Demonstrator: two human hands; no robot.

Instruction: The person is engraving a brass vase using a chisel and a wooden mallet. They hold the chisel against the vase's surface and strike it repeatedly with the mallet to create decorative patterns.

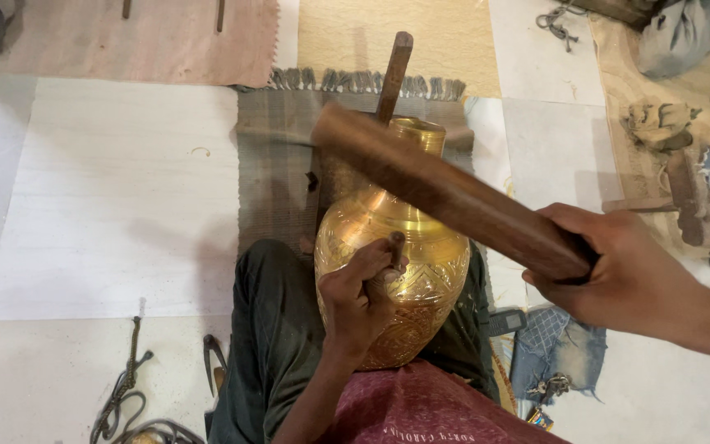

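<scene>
A wooden post (394, 76) sticks out of the brass vase (396, 271). The left hand (361, 289) grips a small chisel (395, 243); the right hand (618, 267) grips a wooden mallet (445, 191).

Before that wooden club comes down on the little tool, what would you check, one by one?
1. Left hand pinches the small metal punch against the engraved brass vase: ok.
2. Right hand wraps the long dark wooden mallet: ok.
3. Mallet raised above the punch: ok.
4. Vase resting in the lap: ok.
5. Punch tip on the pattern line: cannot tell.
6. Wooden rod in the vase's neck firm: cannot tell.
</scene>
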